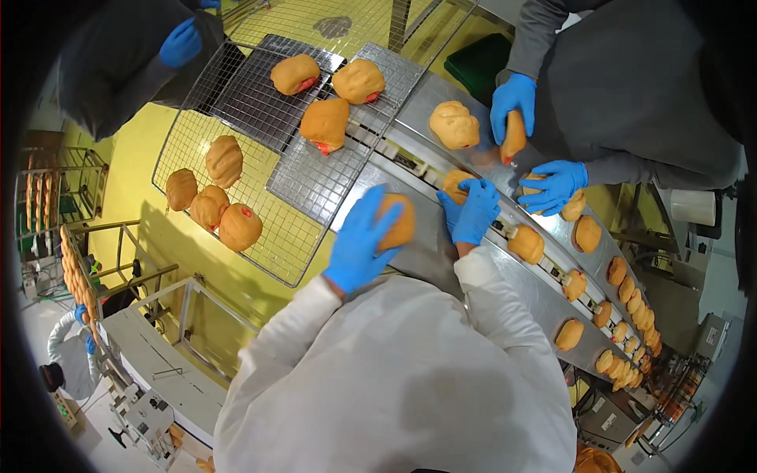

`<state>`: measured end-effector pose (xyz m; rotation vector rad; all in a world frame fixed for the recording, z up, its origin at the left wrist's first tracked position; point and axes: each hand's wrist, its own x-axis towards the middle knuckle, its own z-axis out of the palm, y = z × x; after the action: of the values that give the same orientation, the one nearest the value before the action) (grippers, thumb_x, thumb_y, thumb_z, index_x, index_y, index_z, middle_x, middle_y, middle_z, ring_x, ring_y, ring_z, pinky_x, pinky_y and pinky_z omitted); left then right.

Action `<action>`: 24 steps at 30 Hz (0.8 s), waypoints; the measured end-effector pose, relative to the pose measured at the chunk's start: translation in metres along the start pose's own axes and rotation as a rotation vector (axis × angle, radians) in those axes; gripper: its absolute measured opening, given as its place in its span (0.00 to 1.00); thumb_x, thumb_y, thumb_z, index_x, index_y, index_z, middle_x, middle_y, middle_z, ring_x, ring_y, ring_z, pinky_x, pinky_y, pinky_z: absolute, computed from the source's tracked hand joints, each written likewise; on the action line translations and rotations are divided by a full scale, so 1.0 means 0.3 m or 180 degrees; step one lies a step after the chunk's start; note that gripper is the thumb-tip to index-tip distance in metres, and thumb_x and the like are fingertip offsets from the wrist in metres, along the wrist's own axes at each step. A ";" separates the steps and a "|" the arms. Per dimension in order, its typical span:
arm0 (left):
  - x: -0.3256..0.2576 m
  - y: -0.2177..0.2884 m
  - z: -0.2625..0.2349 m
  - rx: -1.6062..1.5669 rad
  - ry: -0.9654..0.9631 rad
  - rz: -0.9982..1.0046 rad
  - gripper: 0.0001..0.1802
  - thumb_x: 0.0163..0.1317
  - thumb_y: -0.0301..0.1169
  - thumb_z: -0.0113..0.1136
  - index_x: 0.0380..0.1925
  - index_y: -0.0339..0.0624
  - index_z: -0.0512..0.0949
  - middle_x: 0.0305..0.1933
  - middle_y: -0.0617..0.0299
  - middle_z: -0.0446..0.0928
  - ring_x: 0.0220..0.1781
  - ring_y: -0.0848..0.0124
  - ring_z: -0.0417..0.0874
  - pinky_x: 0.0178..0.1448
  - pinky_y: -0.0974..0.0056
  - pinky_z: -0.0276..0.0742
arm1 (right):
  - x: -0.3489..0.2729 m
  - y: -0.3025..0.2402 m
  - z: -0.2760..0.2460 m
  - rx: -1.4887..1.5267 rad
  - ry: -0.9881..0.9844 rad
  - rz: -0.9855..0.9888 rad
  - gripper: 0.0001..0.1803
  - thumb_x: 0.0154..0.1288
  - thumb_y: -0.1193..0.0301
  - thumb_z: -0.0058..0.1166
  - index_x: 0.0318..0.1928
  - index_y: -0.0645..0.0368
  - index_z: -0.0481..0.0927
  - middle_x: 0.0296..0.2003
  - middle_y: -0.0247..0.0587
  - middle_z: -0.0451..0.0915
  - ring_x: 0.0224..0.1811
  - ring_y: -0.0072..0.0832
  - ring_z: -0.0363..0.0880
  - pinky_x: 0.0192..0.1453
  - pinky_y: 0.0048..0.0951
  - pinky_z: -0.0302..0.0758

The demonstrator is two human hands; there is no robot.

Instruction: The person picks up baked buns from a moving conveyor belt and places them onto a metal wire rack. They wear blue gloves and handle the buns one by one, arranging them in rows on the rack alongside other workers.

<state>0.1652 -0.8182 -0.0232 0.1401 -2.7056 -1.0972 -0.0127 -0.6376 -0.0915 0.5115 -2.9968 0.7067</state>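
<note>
Head view, middle of the frame: my blue-gloved left hand [359,244] held a brown bun [399,222], fingers and thumb wrapped around its left side, the hand a little blurred. Just to the right, my right hand [475,213] was at a second bun [455,185] on the conveyor [552,266], thumb on one side and bent fingers on the other; I could not tell whether they pinched it or only touched it.

At the upper left of the frame, a wire rack [284,229] bore seven more buns [225,162], three toward its upper right and four toward its lower left, some showing red filling [324,147]. Other buns [526,244] lay along the conveyor and the metal table [520,288], down to the lower right.

Across from me, at the upper right, a co-worker in grey sleeves [646,167] gripped a bun [514,138] in one gloved hand [512,102] and had the other gloved hand [558,187] over another. The floor [177,272] was yellow.
</note>
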 end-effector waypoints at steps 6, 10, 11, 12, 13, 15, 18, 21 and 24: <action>0.216 -0.171 0.012 0.0881 0.0210 0.0064 0.45 0.60 0.46 0.74 0.75 0.47 0.68 0.82 0.39 0.58 0.83 0.38 0.58 0.82 0.31 0.52 | -0.119 0.002 -0.096 0.1713 -0.0052 -0.0333 0.32 0.53 0.58 0.78 0.60 0.45 0.83 0.69 0.49 0.73 0.69 0.49 0.71 0.74 0.53 0.65; 0.373 -0.390 -0.141 0.1810 0.1363 -0.1174 0.46 0.58 0.50 0.74 0.73 0.45 0.69 0.75 0.39 0.66 0.77 0.38 0.65 0.76 0.39 0.65 | -0.159 -0.147 -0.122 0.0607 -0.0824 -0.1225 0.46 0.51 0.56 0.78 0.72 0.43 0.75 0.71 0.49 0.70 0.70 0.51 0.69 0.76 0.52 0.63; 0.383 -0.416 -0.148 0.1697 0.1173 -0.1349 0.46 0.58 0.50 0.74 0.73 0.45 0.68 0.74 0.40 0.67 0.76 0.39 0.67 0.75 0.39 0.66 | -0.167 -0.132 -0.080 0.0730 -0.1046 -0.1152 0.49 0.50 0.57 0.79 0.75 0.44 0.72 0.71 0.48 0.70 0.71 0.51 0.69 0.77 0.52 0.62; 0.392 -0.439 -0.152 0.1575 0.0974 -0.1532 0.47 0.57 0.50 0.74 0.74 0.45 0.68 0.73 0.40 0.68 0.74 0.40 0.69 0.74 0.40 0.68 | -0.167 -0.135 -0.052 0.0846 -0.1279 -0.1075 0.53 0.49 0.57 0.79 0.77 0.44 0.70 0.72 0.48 0.69 0.71 0.51 0.68 0.78 0.52 0.61; 0.397 -0.464 -0.153 0.1453 0.0780 -0.1719 0.48 0.57 0.51 0.75 0.74 0.45 0.67 0.72 0.41 0.69 0.73 0.40 0.70 0.73 0.40 0.69 | -0.160 -0.139 -0.021 0.0928 -0.1178 -0.1040 0.53 0.49 0.57 0.79 0.78 0.44 0.69 0.72 0.48 0.69 0.71 0.52 0.69 0.77 0.52 0.61; 0.383 -0.495 -0.137 0.1430 0.0830 -0.1421 0.48 0.55 0.48 0.76 0.73 0.43 0.67 0.72 0.43 0.70 0.70 0.42 0.74 0.70 0.42 0.72 | -0.124 -0.151 0.040 0.1089 -0.0988 -0.0953 0.54 0.50 0.55 0.78 0.79 0.42 0.67 0.72 0.49 0.69 0.70 0.53 0.69 0.77 0.52 0.60; 0.303 -0.401 -0.102 0.0761 0.0918 -0.0910 0.46 0.52 0.44 0.78 0.69 0.41 0.69 0.71 0.44 0.71 0.69 0.43 0.75 0.71 0.43 0.72 | -0.020 -0.134 0.055 0.0472 -0.0460 -0.0703 0.46 0.55 0.56 0.75 0.75 0.45 0.72 0.71 0.51 0.70 0.71 0.53 0.68 0.75 0.52 0.62; 0.196 -0.306 -0.040 0.0158 0.0085 -0.0219 0.43 0.52 0.38 0.79 0.68 0.42 0.72 0.71 0.45 0.73 0.72 0.43 0.73 0.75 0.44 0.69 | -0.010 -0.073 0.045 0.0007 -0.0294 -0.0751 0.41 0.59 0.57 0.72 0.73 0.46 0.75 0.76 0.53 0.66 0.75 0.52 0.65 0.76 0.52 0.61; 0.118 -0.229 0.039 0.0278 -0.0446 0.0600 0.40 0.56 0.36 0.77 0.69 0.44 0.74 0.68 0.46 0.77 0.72 0.43 0.74 0.76 0.44 0.68 | -0.079 -0.023 0.056 0.0731 -0.0240 -0.1021 0.41 0.59 0.57 0.71 0.73 0.47 0.75 0.80 0.55 0.60 0.79 0.54 0.60 0.78 0.56 0.57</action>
<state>0.1284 -0.8654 -0.0733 -0.1816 -2.8203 -0.9683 0.0129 -0.6435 -0.1057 1.0210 -2.8092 1.0220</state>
